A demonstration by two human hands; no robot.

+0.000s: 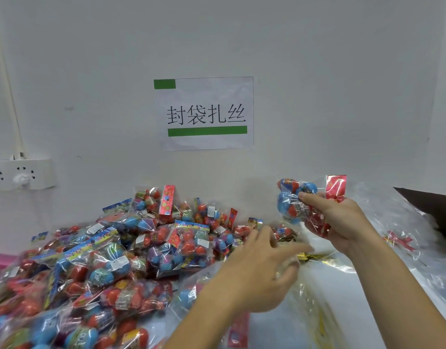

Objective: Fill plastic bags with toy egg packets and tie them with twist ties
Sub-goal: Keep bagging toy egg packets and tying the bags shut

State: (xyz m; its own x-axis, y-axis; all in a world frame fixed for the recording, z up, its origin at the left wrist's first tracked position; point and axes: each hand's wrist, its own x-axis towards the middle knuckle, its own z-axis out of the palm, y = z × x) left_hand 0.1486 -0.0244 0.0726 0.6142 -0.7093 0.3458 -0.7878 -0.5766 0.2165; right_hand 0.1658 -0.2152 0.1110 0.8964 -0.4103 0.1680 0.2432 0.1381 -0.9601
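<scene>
A big heap of toy egg packets (116, 253), clear wrappers with red and blue eggs and coloured header cards, covers the left and middle of the table. My right hand (340, 220) is raised at the right and grips a bunch of egg packets (300, 200) with a red header card sticking up. My left hand (262, 270) hovers in the lower middle, fingers spread and empty, above crinkled clear plastic bags (330, 285). Gold twist ties (315, 258) lie on the plastic just past its fingertips.
A white wall stands close behind, with a paper sign (204, 113) and a power strip (20, 173) at the left. More clear bags and a red-gold tie (399, 240) lie at the right. A dark object (435, 207) sits at the far right; a pink edge (0, 259) at the left.
</scene>
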